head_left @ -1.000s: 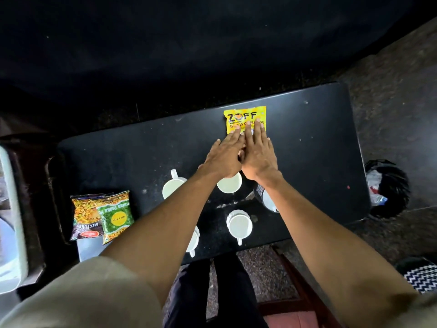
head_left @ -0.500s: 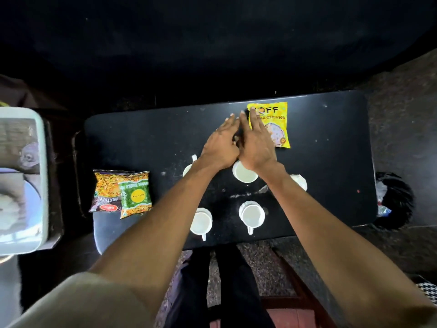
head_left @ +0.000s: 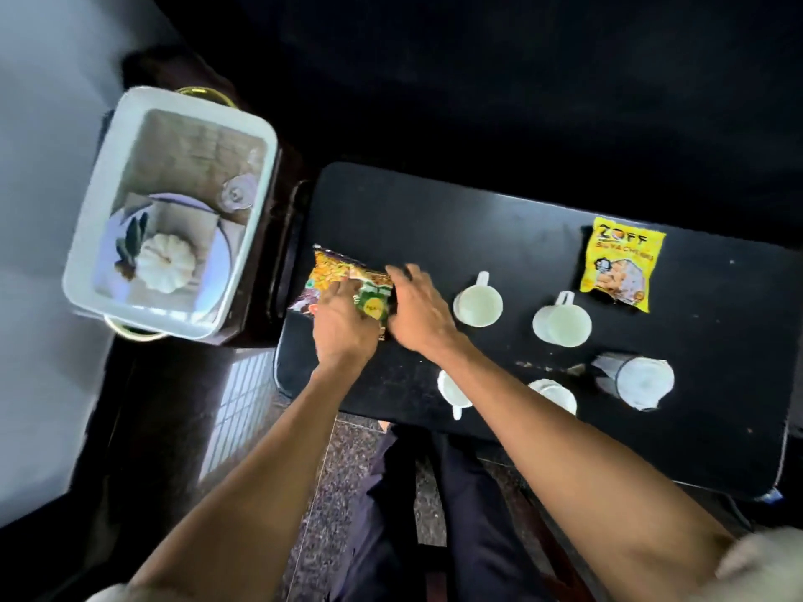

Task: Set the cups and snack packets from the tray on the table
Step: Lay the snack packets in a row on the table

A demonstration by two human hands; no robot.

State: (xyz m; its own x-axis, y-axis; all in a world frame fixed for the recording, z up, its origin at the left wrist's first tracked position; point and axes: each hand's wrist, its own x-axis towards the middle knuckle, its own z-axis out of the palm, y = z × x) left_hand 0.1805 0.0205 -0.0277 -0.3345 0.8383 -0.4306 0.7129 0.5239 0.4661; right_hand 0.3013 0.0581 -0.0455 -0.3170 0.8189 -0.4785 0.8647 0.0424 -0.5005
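Two snack packets lie overlapped at the left end of the black table [head_left: 499, 236]: an orange mixture packet [head_left: 332, 271] and a green packet [head_left: 372, 302] on top of it. My left hand [head_left: 343, 330] grips the green packet at its left side, fingers curled between the two packets. My right hand [head_left: 419, 312] holds its right edge. A yellow ZOFF packet [head_left: 622, 265] lies flat at the far right. Several white cups stand on the table, among them a cup [head_left: 478, 304] right of my right hand and a cup [head_left: 562, 324] further right.
A white tray [head_left: 97, 202] with a printed picture and gold handles sits on a dark stand left of the table. A white cup [head_left: 454, 391] stands under my right forearm near the table's front edge. My legs are below the front edge.
Both hands left the yellow ZOFF packet, which stays flat on the table, and moved left to the orange and green packets. The view swung left, showing the whole tray.
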